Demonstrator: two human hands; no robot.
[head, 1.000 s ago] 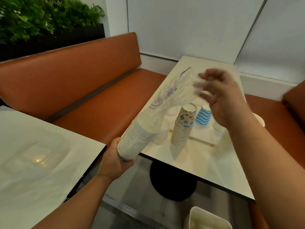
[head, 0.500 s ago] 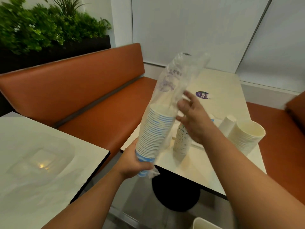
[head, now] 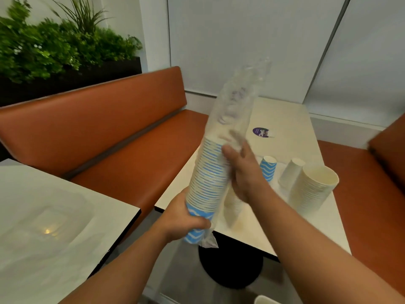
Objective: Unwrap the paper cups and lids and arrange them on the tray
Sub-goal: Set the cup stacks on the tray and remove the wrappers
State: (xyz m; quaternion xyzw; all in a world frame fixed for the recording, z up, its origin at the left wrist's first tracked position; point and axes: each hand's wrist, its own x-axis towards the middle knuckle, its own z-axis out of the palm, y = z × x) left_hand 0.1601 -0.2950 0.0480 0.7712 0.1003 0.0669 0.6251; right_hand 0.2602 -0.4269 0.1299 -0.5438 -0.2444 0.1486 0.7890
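A tall stack of blue-and-white wave paper cups (head: pixel 208 176) stands nearly upright in the air inside a clear plastic sleeve (head: pixel 236 99), whose empty upper part sticks up above the cups. My left hand (head: pixel 184 218) grips the bottom of the stack through the sleeve. My right hand (head: pixel 243 170) is against the right side of the stack near its top, thumb on the plastic; it is blurred. On the table (head: pixel 285 128) stand a single blue wave cup (head: pixel 267 167), a small white cup stack (head: pixel 291 173) and a wide white cup stack (head: pixel 313 189).
An orange bench (head: pixel 109 132) runs along the left and back of the table. A second table (head: pixel 54 227) is at the near left. A planter with green plants (head: pixel 54 47) stands behind the bench. A purple sticker (head: pixel 260 133) lies on the table. A white container rim (head: pixel 264 300) shows below.
The wrapped stack has swung from tilted to nearly upright. My right hand came down from the sleeve's top end to the side of the stack. The view shifted upward.
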